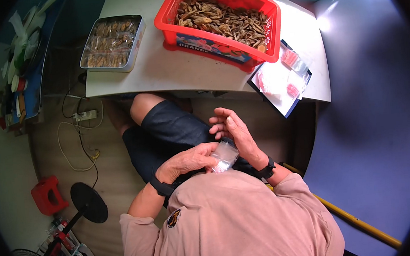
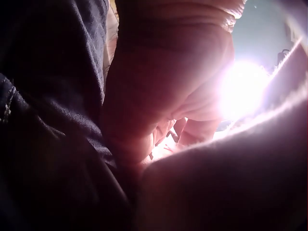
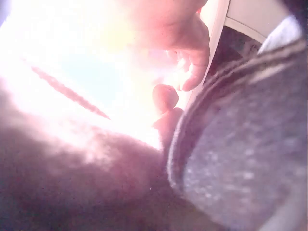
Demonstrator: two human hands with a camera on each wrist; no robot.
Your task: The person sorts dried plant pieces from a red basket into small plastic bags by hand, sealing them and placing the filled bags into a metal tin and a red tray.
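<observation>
In the head view the left hand pinches a small clear plastic bag over the lap. The right hand is raised just beyond the bag, its fingers loosely bent and holding nothing visible. Dark shorts lie under both hands. In the left wrist view the left hand is partly dark, and glare hides its fingertips. Strong light washes out much of the right wrist view, where the right hand shows with bent fingers.
A red basket of dried brown pieces stands on the white table. Left of it is a metal tin of packed bags. Several small bags lie on a white sheet near the right corner. A yellow pole runs at the right.
</observation>
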